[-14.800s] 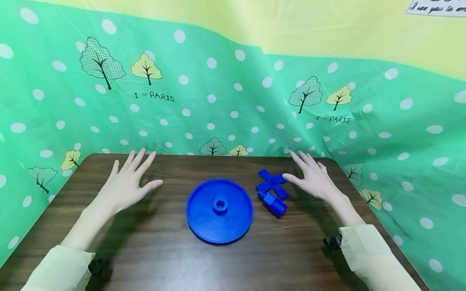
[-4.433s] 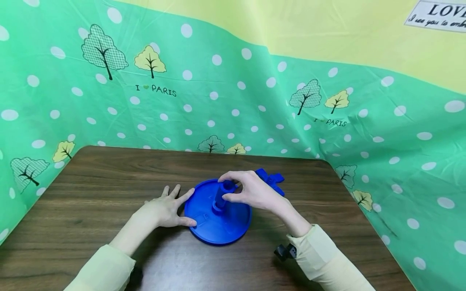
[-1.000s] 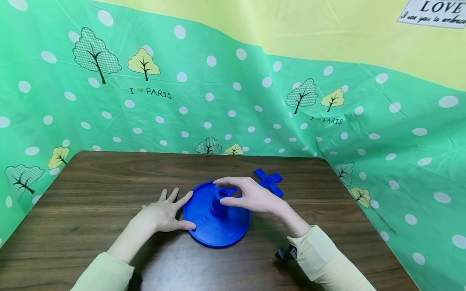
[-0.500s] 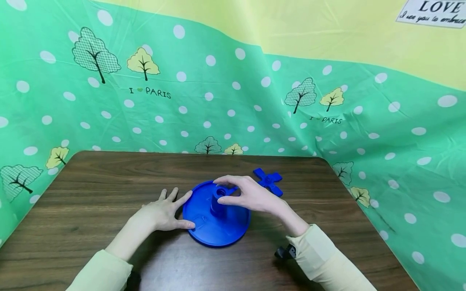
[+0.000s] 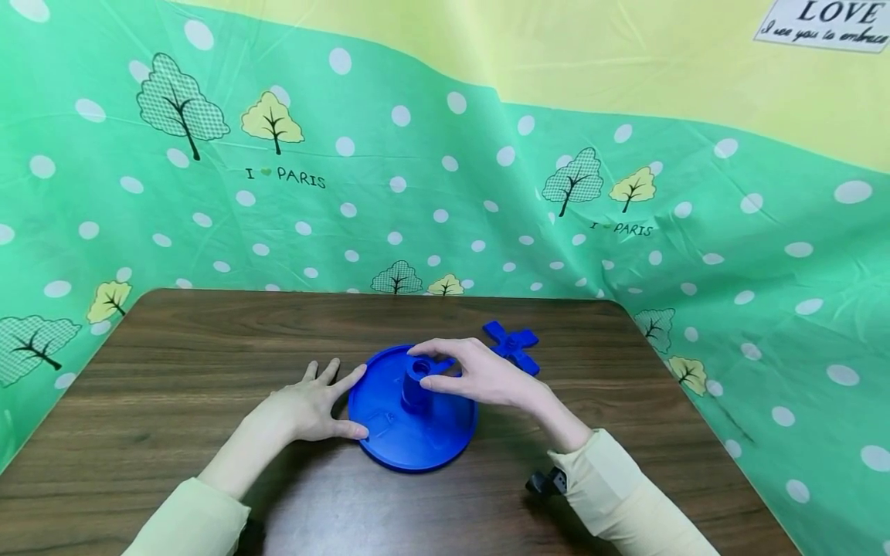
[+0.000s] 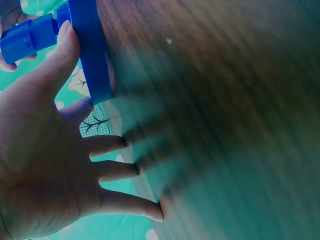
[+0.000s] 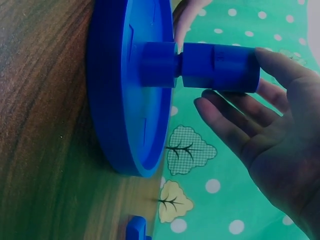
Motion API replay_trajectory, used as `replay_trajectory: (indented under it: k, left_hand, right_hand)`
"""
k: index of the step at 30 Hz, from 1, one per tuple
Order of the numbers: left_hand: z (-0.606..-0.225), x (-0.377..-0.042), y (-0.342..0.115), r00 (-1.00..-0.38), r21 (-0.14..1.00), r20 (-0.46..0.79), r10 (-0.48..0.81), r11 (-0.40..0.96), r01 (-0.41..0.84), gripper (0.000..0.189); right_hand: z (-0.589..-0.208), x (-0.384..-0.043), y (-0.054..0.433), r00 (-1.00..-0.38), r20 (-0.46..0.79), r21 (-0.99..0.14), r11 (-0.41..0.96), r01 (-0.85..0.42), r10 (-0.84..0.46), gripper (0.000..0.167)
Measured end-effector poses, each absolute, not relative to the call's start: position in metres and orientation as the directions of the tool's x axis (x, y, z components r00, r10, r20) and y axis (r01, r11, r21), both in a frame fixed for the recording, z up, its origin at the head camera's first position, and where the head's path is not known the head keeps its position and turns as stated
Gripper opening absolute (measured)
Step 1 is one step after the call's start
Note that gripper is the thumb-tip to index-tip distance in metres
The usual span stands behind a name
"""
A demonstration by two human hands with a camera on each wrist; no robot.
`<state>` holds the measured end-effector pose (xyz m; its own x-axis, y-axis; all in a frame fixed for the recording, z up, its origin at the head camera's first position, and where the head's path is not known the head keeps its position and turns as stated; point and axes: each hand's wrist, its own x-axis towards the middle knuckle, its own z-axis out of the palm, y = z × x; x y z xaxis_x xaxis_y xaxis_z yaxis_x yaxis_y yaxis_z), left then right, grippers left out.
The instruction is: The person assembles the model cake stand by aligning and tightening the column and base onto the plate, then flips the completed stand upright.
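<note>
While wide apart, left fingers (image 5: 349, 378) on disc rim (image 5: 413, 468); right fingers (image 5: 438, 347) curled round post (image 5: 415, 395), room beyond to table edge (image 5: 334, 296).

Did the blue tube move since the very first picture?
Yes: the blue tube went left, away from the unmoved blue cross, onto the blue dish's middle.

Head view overlooks the disc (image 5: 415, 434), wrist views closer.

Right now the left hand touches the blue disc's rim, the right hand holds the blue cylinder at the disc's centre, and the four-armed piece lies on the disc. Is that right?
No: the four-armed piece lies on the wooden table, off the blue disc, as the head view shows. The left hand, right hand and blue cylinder are as stated.
</note>
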<state>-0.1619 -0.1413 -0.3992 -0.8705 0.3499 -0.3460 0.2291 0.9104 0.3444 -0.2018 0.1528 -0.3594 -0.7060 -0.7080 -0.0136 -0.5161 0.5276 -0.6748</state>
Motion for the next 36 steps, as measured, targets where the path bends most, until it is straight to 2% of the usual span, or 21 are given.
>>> replay_trajectory:
  k: [6,10,16,28,36]
  left_hand:
    - [-0.401,-0.161,-0.142,-0.878,0.344,-0.321,0.355,0.907,0.241,0.105]
    - [-0.402,-0.161,-0.143,-0.884,0.331,-0.307,0.352,0.911,0.247,0.105]
    - [-0.405,-0.163,-0.145,-0.878,0.314,-0.237,0.415,0.888,0.335,0.106]
    - [-0.405,-0.174,-0.148,-0.833,0.339,-0.282,0.476,0.862,0.378,0.109]
    - [-0.405,-0.176,-0.149,-0.833,0.350,-0.288,0.472,0.862,0.367,0.110]
  right_hand:
    - [-0.362,-0.201,0.152,-0.720,0.001,-0.667,0.536,-0.518,-0.694,0.049]
    - [-0.363,-0.201,0.150,-0.751,0.006,-0.673,0.553,-0.492,-0.661,0.047]
    - [-0.364,-0.200,0.147,-0.786,0.004,-0.654,0.593,-0.470,-0.618,0.043]
    - [-0.363,-0.200,0.148,-0.770,-0.029,-0.654,0.595,-0.468,-0.638,0.056]
    - [-0.361,-0.203,0.152,-0.724,-0.013,-0.663,0.548,-0.510,-0.690,0.050]
